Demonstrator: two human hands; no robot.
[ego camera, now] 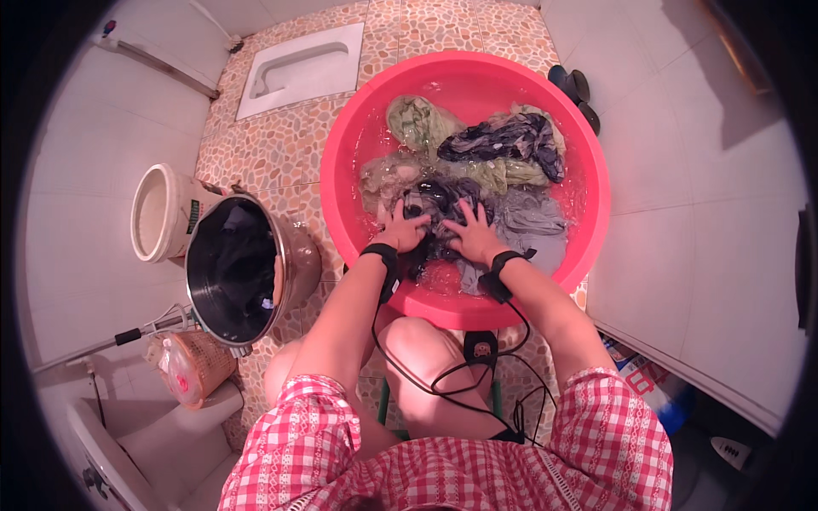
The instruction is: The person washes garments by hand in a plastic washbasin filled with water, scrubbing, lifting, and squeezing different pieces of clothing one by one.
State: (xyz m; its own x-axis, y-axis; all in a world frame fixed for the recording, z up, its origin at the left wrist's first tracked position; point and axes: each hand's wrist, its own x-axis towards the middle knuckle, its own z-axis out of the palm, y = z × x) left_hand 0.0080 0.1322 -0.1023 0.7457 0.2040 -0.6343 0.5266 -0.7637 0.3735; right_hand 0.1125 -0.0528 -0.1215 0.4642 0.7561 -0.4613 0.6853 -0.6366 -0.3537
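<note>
Before me stands a large pink plastic tub (466, 313) with water and several pieces of wet fabric in it. My left hand (401, 228) and my right hand (474, 235) rest with spread fingers on a dark patterned cloth (447, 191), half under the water. Neither hand visibly grips it. Grey fabric (527, 214) floats just right of my right hand. Farther back lie a pale green cloth (418, 121) and a dark, crumpled cloth (505, 144). Black straps with devices circle both wrists.
Left of the tub stand a metal pot (300, 262) with dark fabric inside and a white bucket (150, 214). An orange wastebasket (214, 367) is nearer me. A squat toilet (307, 67) lies in the tiled floor. Black cables (447, 389) hang over my knees. Dark footwear (572, 86) stands by the right wall.
</note>
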